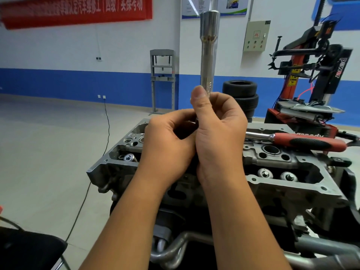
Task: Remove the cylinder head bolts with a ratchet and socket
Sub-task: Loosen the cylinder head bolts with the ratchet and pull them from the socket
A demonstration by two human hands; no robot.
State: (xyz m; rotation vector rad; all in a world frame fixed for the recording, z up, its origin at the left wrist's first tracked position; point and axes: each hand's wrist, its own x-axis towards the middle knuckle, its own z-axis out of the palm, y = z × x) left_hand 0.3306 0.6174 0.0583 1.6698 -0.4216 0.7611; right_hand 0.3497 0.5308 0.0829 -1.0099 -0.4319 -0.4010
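Both hands, left hand (167, 141) and right hand (218, 131), grip upright a long, shiny chrome socket (208, 53).

Head view — forward-down, close

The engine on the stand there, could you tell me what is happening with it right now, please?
A person stands over the cylinder head and holds a long chrome socket upright above it. The right hand grips its lower part with the thumb along the shaft, and the left hand is curled in beside it at the bottom end, which is hidden. The red-handled ratchet lies unattached on top of the head, to the right. No bolt is being turned at this moment.
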